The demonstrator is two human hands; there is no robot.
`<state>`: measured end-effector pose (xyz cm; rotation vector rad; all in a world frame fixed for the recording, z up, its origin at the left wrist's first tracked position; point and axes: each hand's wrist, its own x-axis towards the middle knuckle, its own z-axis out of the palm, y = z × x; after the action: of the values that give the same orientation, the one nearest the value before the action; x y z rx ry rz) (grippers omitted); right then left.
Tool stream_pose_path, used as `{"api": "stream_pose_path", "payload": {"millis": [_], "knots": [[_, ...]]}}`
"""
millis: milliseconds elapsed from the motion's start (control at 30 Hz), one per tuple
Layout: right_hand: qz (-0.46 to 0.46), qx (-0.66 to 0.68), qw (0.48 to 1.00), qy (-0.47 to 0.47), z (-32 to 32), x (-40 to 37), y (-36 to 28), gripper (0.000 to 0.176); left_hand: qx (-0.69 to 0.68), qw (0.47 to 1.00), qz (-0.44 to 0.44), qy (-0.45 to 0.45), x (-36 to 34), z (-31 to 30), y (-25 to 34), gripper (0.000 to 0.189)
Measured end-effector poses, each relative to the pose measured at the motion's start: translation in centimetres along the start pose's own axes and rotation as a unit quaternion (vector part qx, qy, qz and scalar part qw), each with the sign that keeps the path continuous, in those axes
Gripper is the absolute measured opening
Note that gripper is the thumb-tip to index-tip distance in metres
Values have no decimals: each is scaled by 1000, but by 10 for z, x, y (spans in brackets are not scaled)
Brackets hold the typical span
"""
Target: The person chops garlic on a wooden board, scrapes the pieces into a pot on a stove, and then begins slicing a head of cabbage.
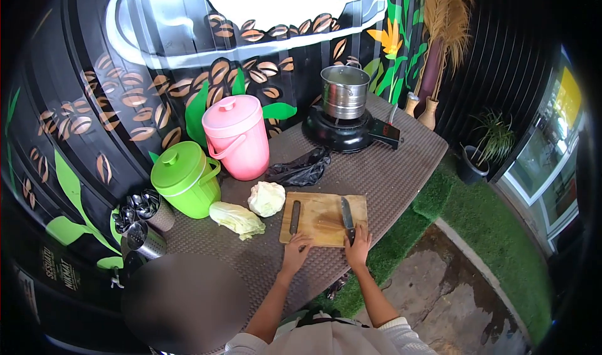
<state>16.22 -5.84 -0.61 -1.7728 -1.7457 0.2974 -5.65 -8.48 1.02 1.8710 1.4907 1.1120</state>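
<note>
A wooden cutting board (320, 203) lies on the table in front of me, with a slot at its left side. My left hand (297, 252) rests at the board's near left corner, fingers stretched out over the edge and thumb apart. On the right part of the board is a knife (347, 212), its dark blade pointing away from me. My right hand (358, 247) is closed around its black handle at the near right corner. Left of the board sit a napa cabbage (237, 220) and a round pale cabbage (266, 199).
A black plastic bag (302, 169) lies behind the board. Pink (237, 139) and green (185, 182) lidded buckets stand along the wall. A steel pot (345, 93) sits on a black portable stove (338, 132). Holders of utensils (145, 239) stand at left; a blurred patch hides the near left.
</note>
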Motion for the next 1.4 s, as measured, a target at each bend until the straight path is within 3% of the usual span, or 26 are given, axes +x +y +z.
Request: {"api": "stream_pose_path", "payload": {"millis": [67, 200, 267, 300, 367, 400, 500, 533, 600, 800, 900, 933, 1000, 1067, 1133, 1367, 1400], "knots": [[5, -5, 1000, 26, 1, 1, -4, 59, -69, 994, -81, 31, -2, -9, 4, 18], [23, -41, 997, 66, 11, 1, -9, 56, -82, 985, -107, 105, 11, -39, -9, 21], [41, -34, 996, 75, 13, -2, -17, 55, 3, 976, -17, 217, 30, -57, -26, 28], [52, -45, 994, 84, 15, -3, -21, 55, 4, 976, -14, 215, 40, -66, -29, 28], [62, -65, 992, 94, 20, -2, -22, 55, 166, 946, 6, 277, 63, -82, -29, 40], [61, -65, 991, 98, 21, -3, -23, 55, 164, 946, 10, 278, 72, -89, -29, 40], [62, -63, 992, 86, 18, -4, -25, 56, 242, 956, 41, 163, 90, -108, -41, 49], [58, -62, 992, 89, 19, -1, -24, 56, 241, 955, 43, 168, 93, -115, -47, 49], [49, -55, 993, 91, 19, -4, -20, 57, 214, 972, 36, 92, 94, -121, -52, 49], [41, -58, 995, 73, 14, -1, -14, 57, 200, 963, 35, 178, 100, -94, -36, 22], [19, -52, 997, 56, 9, -4, -13, 54, 96, 928, -13, 359, 95, -69, -13, 12], [21, -53, 997, 60, 7, -3, -13, 54, 94, 930, -9, 357, 92, -57, 4, 12], [8, -58, 997, 56, 4, -4, -14, 47, -138, 933, -105, 315, 82, -26, 33, 14], [10, -62, 996, 59, 6, -4, -12, 42, -284, 935, -114, 179, 77, 5, 40, 17], [1, -68, 995, 70, 9, -5, -10, 42, -375, 907, -119, 149, 74, 35, 28, 18], [14, -51, 996, 71, 7, -4, -13, 42, -279, 946, -163, 34, 66, 62, -24, 25], [20, -37, 996, 75, 7, -3, -13, 42, -206, 973, -91, 58, 62, 60, -18, 26]]}}
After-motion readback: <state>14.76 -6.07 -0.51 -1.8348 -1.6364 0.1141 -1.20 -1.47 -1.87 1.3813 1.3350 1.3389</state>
